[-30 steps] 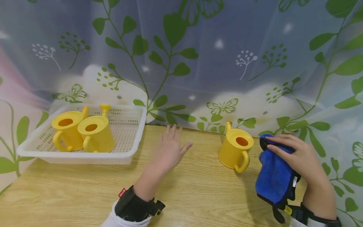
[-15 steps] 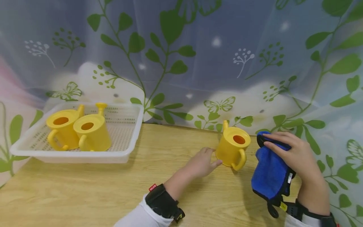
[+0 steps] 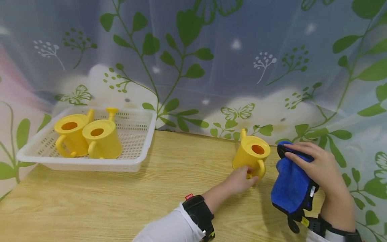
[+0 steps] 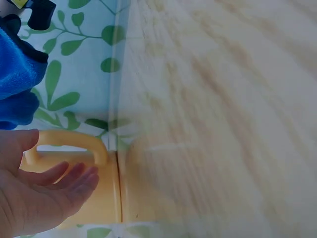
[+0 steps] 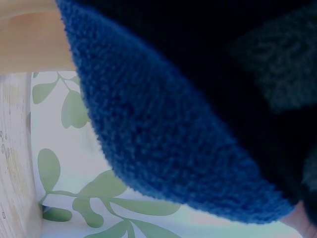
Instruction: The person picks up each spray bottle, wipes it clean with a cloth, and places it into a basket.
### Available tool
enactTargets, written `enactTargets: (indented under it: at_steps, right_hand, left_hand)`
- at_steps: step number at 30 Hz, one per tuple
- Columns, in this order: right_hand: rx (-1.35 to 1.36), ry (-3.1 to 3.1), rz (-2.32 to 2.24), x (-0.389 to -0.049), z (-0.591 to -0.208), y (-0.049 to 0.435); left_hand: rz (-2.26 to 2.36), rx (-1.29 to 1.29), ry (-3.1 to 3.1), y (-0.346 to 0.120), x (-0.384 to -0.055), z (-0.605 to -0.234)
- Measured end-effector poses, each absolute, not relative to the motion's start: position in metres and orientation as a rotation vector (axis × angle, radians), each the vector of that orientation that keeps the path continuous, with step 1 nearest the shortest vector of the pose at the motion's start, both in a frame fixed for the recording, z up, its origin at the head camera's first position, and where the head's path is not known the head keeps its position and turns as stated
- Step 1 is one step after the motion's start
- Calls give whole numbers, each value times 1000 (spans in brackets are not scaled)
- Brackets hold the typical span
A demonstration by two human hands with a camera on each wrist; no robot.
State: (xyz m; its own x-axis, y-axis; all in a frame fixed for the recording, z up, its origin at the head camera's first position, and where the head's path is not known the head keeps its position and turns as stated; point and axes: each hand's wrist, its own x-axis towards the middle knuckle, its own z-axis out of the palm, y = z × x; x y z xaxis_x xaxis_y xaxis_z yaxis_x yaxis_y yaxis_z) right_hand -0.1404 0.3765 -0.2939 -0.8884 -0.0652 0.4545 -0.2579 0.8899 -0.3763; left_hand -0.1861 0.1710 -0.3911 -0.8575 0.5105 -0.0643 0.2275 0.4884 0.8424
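Observation:
A yellow watering can [image 3: 251, 151] stands upright on the table, its looped handle turned toward the front right. My left hand [image 3: 240, 181] is at its near side, thumb tip and fingertips right at the handle [image 4: 74, 138]. In the left wrist view the fingers [image 4: 74, 186] are loosely bent in front of the can's body, with the thumb at one end of the handle. To the right of the can, my right hand [image 3: 317, 164] pinches a blue plush cloth [image 3: 290, 188] with black edging and a hanging loop. The cloth [image 5: 148, 114] fills much of the right wrist view.
On the left, a white perforated plastic basket [image 3: 143, 148] holds two more yellow watering cans [image 3: 105, 141], side by side. A leaf-patterned curtain [image 3: 193, 67] runs along the table's back edge and right side. Bare wood [image 3: 169, 168] lies between basket and can.
My left hand has moved right across the table from beside the basket to the watering can's handle. My right hand stays in place, still pinching the cloth.

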Motion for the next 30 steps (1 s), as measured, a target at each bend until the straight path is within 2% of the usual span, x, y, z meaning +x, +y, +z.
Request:
enactTargets:
  at_steps: [10, 23, 30]
  right_hand:
    - [240, -2623, 587, -143, -296, 380]
    - [248, -2619, 587, -143, -301, 378]
    - [268, -2597, 569, -143, -298, 375]
  left_hand:
    - [1327, 596, 2437, 196, -185, -397]
    - [1392, 688, 2458, 190, -181, -394]
    - [1578, 518, 2427, 185, -178, -383]
